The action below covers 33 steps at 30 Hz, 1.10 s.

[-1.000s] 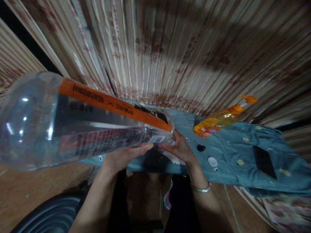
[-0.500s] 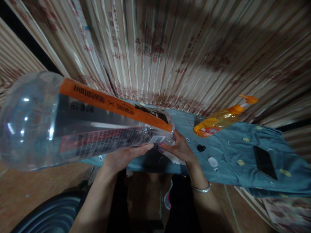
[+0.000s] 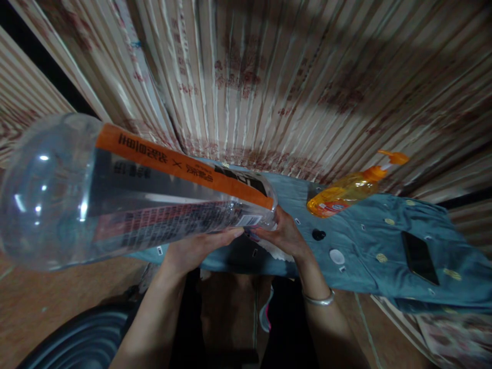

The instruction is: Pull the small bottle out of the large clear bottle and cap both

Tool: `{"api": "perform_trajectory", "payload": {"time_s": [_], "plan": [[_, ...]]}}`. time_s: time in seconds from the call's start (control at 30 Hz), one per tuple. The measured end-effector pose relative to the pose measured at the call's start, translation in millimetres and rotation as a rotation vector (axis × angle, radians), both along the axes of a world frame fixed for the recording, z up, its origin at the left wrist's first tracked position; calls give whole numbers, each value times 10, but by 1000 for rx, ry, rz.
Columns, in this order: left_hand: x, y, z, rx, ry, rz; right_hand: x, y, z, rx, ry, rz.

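A large clear plastic bottle [image 3: 161, 189] with an orange and dark label lies tilted across the left and middle of the view, its rounded end toward the camera at the far left. Under its lower side, my left hand [image 3: 203, 246] holds it with the fingers pressed along the plastic. My right hand [image 3: 282, 233] grips the far end, near the barcode; the bottle hides some of its fingers. Beneath the hands, a white tissue [image 3: 274, 251] lies on the teal cloth [image 3: 361, 251].
An orange pump bottle [image 3: 342, 195] leans toward the right on the cloth. Nearer are a small black cap [image 3: 318, 234], a white round lid [image 3: 337, 257] and a dark phone [image 3: 419, 257]. A patterned curtain [image 3: 269, 82] hangs behind; a ridged black object [image 3: 84, 341] stands lower left.
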<state>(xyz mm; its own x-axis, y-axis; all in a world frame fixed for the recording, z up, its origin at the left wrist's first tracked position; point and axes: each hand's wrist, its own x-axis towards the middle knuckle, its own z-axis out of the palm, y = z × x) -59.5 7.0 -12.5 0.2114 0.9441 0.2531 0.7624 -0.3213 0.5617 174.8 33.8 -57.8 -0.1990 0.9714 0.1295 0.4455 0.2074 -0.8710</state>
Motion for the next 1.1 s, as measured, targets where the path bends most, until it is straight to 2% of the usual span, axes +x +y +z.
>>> {"api": "perform_trajectory", "payload": {"time_s": [0.1, 0.33, 0.87, 1.1], "plan": [[0, 2, 32, -47, 20, -102, -3, -1, 12, 0, 1, -2], [-29, -3, -6, 34, 67, -155, 10, -2, -17, -8, -6, -1], [-13, 3, -60, -104, -185, -63, 30, 10, -36, -28, 36, 6], [17, 11, 115, -153, -269, -72, 38, 14, 6, -67, 54, 18]]}}
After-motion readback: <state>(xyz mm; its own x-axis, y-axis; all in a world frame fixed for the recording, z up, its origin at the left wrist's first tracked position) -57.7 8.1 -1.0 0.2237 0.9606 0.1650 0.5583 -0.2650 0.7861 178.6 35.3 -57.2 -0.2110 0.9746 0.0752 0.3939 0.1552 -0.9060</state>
